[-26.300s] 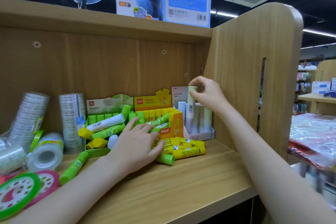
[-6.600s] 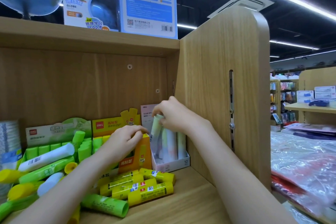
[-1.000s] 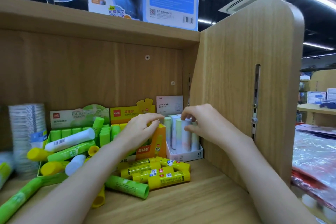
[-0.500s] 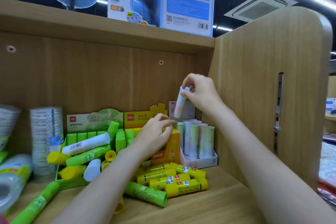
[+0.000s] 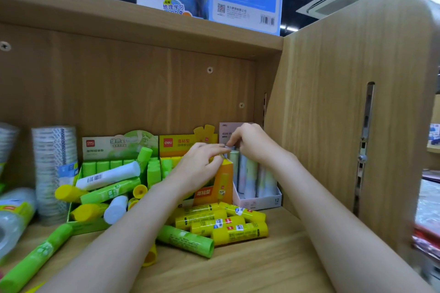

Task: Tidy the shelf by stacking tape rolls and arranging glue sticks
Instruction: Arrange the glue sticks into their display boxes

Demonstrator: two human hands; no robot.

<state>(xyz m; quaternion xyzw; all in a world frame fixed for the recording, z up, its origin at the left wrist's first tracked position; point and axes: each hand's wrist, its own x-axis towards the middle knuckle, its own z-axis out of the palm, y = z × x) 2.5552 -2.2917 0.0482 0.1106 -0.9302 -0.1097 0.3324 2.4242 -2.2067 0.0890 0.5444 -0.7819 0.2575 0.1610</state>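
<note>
Fingertips (image 5: 229, 148) of right hand (image 5: 252, 143) pinch top of pastel glue stick (image 5: 234, 162), middle right of frame, over white display box (image 5: 257, 201). Left hand (image 5: 200, 164) curls at same spot; what it holds, cannot tell. Push stick straight down into free slot, keep upright, steady box. Yellow glue sticks (image 5: 238, 233) lie loose below. Tape roll stack (image 5: 54, 169) stands far left.
</note>
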